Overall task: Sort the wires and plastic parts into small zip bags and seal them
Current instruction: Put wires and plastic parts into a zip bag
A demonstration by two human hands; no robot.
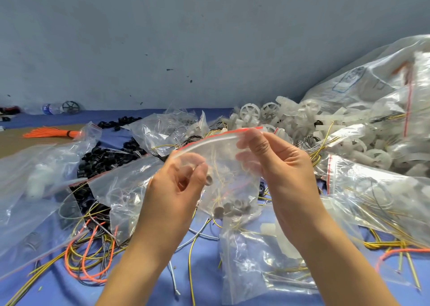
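The left grip [176,187] and the right grip [279,166], both bare hands, hold a small clear zip bag [230,180] up over the blue tabletop [204,273]. Each pinches the bag near its red-edged top strip, the left at the left corner and the right near the right end. Thin yellow wires [217,163] and small grey plastic caps [229,209] lie inside the bag. More clear bags [263,259] lie on the tabletop around it. A heap of black rings [104,159] lies to the left and a heap of white plastic wheels [267,115] to the right. Loose orange and yellow wires [90,259] curl at lower left. A tied orange bundle [51,133] lies far left.
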